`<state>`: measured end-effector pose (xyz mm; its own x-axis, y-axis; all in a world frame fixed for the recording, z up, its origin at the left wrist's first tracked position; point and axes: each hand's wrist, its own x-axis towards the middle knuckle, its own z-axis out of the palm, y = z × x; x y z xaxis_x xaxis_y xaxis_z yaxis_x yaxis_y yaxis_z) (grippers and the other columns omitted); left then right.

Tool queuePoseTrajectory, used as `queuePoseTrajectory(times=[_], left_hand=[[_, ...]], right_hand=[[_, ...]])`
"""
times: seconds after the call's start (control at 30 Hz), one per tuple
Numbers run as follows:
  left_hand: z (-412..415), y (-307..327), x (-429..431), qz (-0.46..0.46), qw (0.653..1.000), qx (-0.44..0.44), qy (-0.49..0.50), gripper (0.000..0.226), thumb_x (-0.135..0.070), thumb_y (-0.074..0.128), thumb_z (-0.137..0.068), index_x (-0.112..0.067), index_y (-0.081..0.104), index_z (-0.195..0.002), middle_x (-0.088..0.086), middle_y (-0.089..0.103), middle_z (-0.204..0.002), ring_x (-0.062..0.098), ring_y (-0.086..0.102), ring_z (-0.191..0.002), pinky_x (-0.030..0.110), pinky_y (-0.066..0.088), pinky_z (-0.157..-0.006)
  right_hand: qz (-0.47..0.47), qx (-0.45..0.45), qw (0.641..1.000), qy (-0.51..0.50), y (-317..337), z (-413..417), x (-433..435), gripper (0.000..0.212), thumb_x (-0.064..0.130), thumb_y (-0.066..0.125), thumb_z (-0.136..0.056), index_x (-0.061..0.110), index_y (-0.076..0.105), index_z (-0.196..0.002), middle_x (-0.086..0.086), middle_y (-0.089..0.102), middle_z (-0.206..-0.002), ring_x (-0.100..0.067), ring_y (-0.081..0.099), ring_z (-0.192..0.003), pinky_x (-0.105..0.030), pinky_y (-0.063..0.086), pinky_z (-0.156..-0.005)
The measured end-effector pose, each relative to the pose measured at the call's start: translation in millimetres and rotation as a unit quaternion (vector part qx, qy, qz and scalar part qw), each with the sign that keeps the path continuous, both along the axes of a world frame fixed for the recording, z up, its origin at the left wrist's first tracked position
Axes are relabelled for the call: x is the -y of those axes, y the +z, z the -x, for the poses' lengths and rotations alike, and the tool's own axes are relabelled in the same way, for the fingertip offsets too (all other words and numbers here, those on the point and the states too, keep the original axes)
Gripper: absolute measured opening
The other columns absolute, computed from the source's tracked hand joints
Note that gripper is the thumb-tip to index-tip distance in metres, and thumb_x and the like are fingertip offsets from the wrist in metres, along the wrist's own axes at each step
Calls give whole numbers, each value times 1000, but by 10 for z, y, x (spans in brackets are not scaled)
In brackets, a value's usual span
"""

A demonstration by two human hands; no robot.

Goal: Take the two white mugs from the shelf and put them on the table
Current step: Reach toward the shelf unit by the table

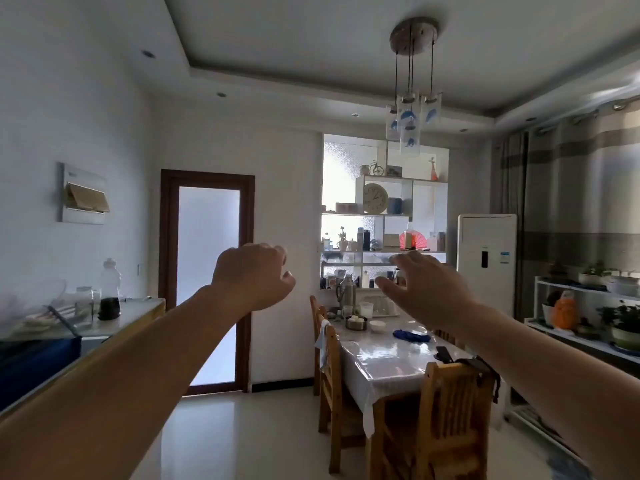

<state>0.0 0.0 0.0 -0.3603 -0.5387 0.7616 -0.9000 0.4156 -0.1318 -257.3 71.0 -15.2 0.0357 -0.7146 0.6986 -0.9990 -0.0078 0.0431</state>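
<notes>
Head view: the fingers (391,283) of the right hand (426,289) are spread apart and slightly bent, holding nothing. The left hand (254,273) is loosely curled with its fingers drawn close together; from the back of the hand, nothing shows in its grip. Both arms stretch forward at chest height in open air, well short of anything.

Beyond the hands, at the far end of the room, stands a white shelf (384,251) with many small compartments against a bright frosted window. It carries a round clock (375,198), bottles, jars and ornaments. The two white mugs cannot be picked out with certainty: the shelf items are small and backlit, so which way the mugs stand or where their handles point cannot be told.

Nearer, below the right hand, the table (388,358) runs lengthwise from near to far under a glossy cover. It holds a blue cloth (412,336), bowls and cups at its far end, and a phone (444,354) nearer, with wooden chairs around it.

By this evidence the task is at its very start: neither mug is in hand, and both remain to be fetched from the far shelf and set on the table.
</notes>
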Motion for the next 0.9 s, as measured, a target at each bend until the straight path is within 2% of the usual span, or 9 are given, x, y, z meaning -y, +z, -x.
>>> queuePoseTrajectory(times=[0.23,0.4,0.6,0.9], left_hand=[[-160,-88,939,20,999,21,32,31,-43,47,-83,-19,61,-98,-3,66,-86,14,56,-71,27,35,-59],[-291,-37,1822,17,999,7,28,32,-43,47,-83,-19,60,-100,-2,67,-92,13,55,-73,28,36,-61],[-348,-59,2824,3,999,4,32,32,-41,47,-82,-18,61,-100,-1,67,-94,18,60,-79,30,40,-63],[24,-218,4256,-16,1000,14,18,20,-41,46,-80,-22,50,-81,-5,53,-77,16,51,-70,30,36,-59]], right_hand=[[-8,-31,999,-1,-21,-59,947,59,61,32,-89,18,46,-127,-5,57,-130,-21,55,-114,-42,44,-96],[-4,-56,998,-32,127,-198,1766,58,59,33,-90,17,45,-128,-6,56,-130,-24,54,-117,-47,40,-103],[1,-37,999,-34,86,-217,2729,56,59,36,-89,18,48,-126,-3,58,-129,-21,54,-116,-44,41,-103],[15,-52,998,-30,29,126,4124,55,57,36,-89,18,49,-125,-3,61,-123,-21,58,-110,-40,47,-94]])
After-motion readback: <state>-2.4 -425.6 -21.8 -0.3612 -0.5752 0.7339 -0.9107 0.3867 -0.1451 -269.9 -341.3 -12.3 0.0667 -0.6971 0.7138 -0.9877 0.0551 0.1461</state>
